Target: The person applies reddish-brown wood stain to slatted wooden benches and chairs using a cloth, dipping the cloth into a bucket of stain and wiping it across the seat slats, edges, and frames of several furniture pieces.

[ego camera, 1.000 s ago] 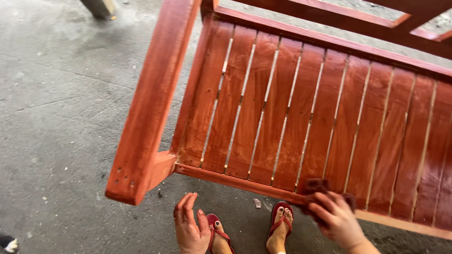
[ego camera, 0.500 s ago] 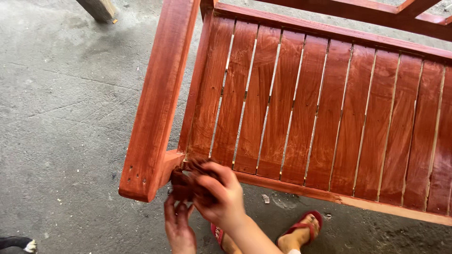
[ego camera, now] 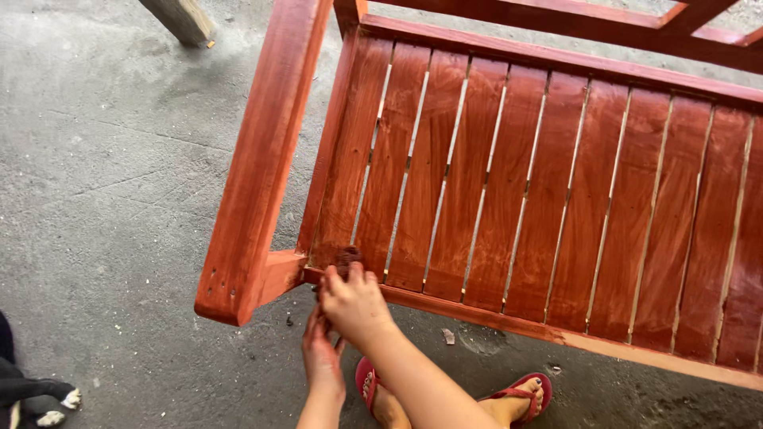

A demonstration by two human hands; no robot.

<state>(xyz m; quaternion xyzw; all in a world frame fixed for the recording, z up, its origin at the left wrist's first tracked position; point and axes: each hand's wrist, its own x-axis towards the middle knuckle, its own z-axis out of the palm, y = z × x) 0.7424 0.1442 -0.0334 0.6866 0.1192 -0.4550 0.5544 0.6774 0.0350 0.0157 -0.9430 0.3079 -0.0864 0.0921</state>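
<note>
A red-brown stained wooden bench has a slatted seat (ego camera: pixel 509 183) and a thick armrest (ego camera: pixel 262 159) on its left. My right hand (ego camera: pixel 354 306) rests on the front rail (ego camera: pixel 477 314) at the left corner. It presses a small dark stained pad (ego camera: pixel 347 257) against the first slat. My left hand (ego camera: pixel 322 353) is just below and in front of it, fingers stretched up toward the underside of the rail. Its fingertips are partly hidden behind my right hand.
The bench stands on a grey concrete floor (ego camera: pixel 119 199). My feet in red flip-flops (ego camera: pixel 524 393) are under the front rail. A pale wooden post (ego camera: pixel 179 17) leans at the top left. Something black and white (ego camera: pixel 32 393) lies at the bottom left edge.
My right hand has slid left along the front rail with the pad, from the right part to the left corner. My left hand has come up to meet it.
</note>
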